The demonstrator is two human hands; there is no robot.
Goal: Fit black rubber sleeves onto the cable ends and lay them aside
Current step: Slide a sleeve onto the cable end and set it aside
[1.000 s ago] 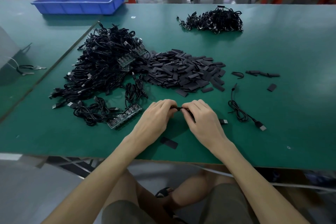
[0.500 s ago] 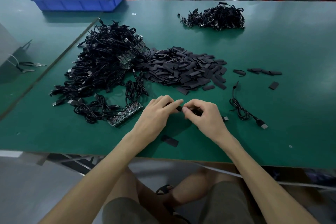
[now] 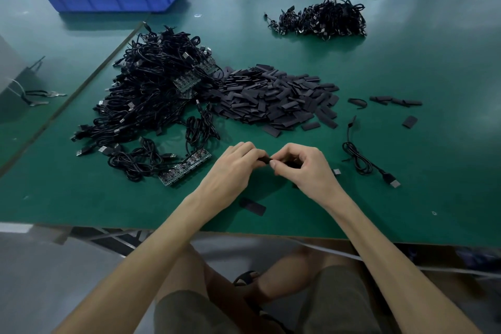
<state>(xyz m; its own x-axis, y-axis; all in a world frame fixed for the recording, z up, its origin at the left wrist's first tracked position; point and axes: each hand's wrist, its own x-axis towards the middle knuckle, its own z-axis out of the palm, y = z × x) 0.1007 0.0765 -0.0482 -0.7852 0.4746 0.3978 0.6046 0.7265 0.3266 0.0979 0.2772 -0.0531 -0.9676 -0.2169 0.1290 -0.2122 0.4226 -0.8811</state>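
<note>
Near the green table's [image 3: 423,62] 6 o'clock edge, the left hand [image 3: 233,168] pinches a black rubber sleeve [image 3: 264,160] while the right hand [image 3: 306,171], fingers curled, clamps the cable end [image 3: 291,164] against it. If the sleeve's mouth flattens or the two meet skewed, the end may snag and not slide in.

The left hand [image 3: 230,169] and right hand [image 3: 307,168] cover most of the black sleeve [image 3: 264,160]; its cable end is hidden.
</note>
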